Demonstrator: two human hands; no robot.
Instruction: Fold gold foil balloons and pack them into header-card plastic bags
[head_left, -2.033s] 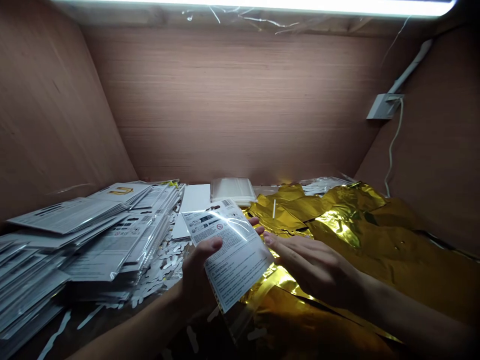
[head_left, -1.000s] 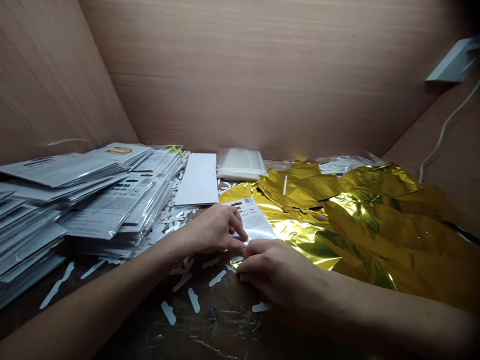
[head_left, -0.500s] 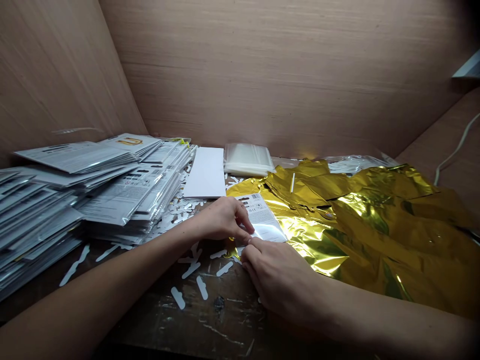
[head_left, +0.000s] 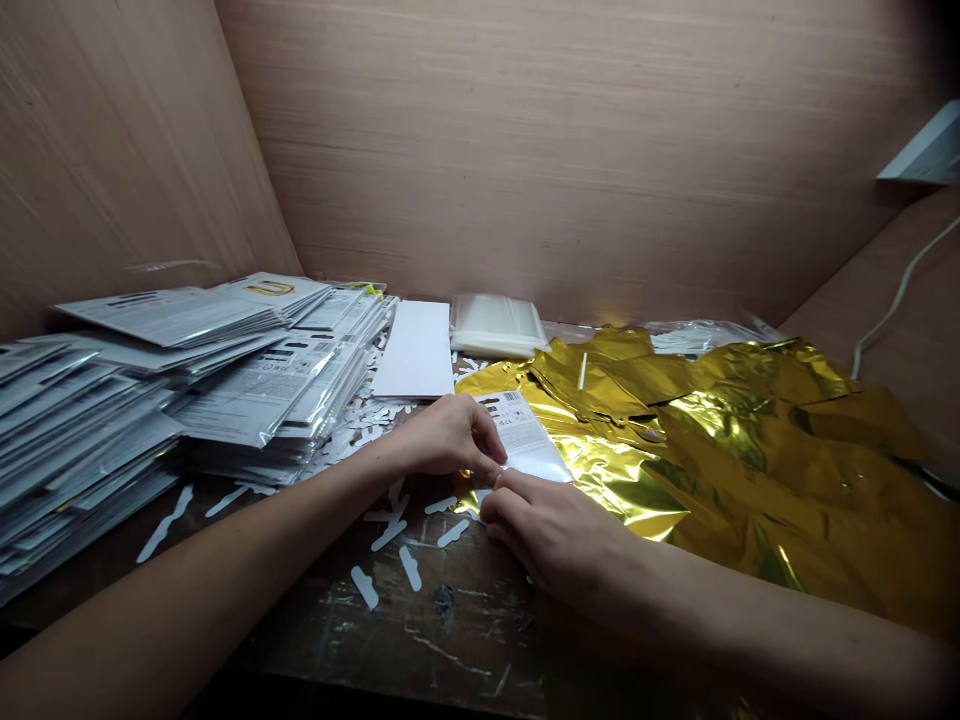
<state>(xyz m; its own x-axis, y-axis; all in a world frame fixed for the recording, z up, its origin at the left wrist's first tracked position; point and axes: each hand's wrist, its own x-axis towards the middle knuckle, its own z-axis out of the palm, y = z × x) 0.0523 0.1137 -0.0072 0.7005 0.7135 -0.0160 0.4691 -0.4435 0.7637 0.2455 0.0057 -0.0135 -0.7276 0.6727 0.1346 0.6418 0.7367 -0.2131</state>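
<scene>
Packet [head_left: 521,430]: lowered since earlier, lying on gold foil [head_left: 750,470], held by its lower edge.
Left hand [head_left: 450,437]: fingers curled, pinching that edge.
Right hand [head_left: 547,530]: fingertips pressed together on it.

Both bare forearms [head_left: 187,600] reach in from the lower corners and converge at centre. Left hand [head_left: 450,436] arched, fingers curled downward; right hand [head_left: 551,530] lies lower and to the right, fingers extended leftward, its fingertips [head_left: 501,482] just beside the left hand's.

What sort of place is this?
Likely a small packing bench in a wood-panelled booth: stacked printed packets, a bundle of clear bags, and gold foil, with one packet pinched between the left hand and right hand.
</scene>
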